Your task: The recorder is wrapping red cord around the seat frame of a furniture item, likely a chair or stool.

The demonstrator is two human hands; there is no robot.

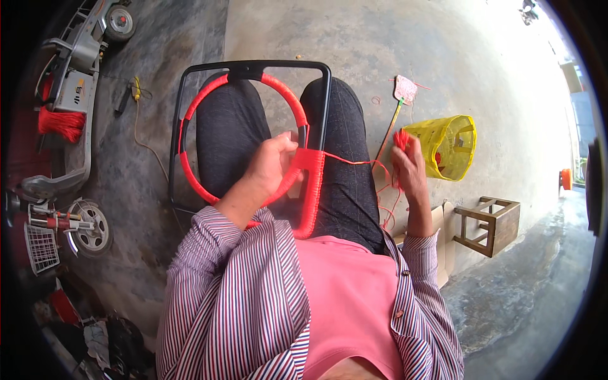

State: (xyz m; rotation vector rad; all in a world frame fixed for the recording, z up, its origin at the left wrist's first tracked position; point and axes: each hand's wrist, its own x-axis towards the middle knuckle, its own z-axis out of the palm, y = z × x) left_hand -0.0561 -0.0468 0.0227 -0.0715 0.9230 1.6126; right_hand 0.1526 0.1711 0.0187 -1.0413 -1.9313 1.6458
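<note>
A black rounded-square frame (327, 95) with a ring inside it rests across my thighs. Red cord (309, 196) is wound tightly round much of the ring and round the frame's near right corner. My left hand (272, 166) is closed on the ring's right side, its thumb on top and the other fingers partly hidden. From the wrapped part a red strand (347, 161) runs right to my right hand (410, 166), held out beyond my right thigh. That hand is closed around a small bundle of red cord (401, 139), and loose loops hang below it.
A yellow bag (451, 147) lies on its side right of my right hand, near a fly swatter (405, 90). A wooden stool (491, 225) lies on the floor, with cardboard (446, 247) beside it. Parked scooters (76, 95) line the left, one carrying a red cord bundle (61, 124).
</note>
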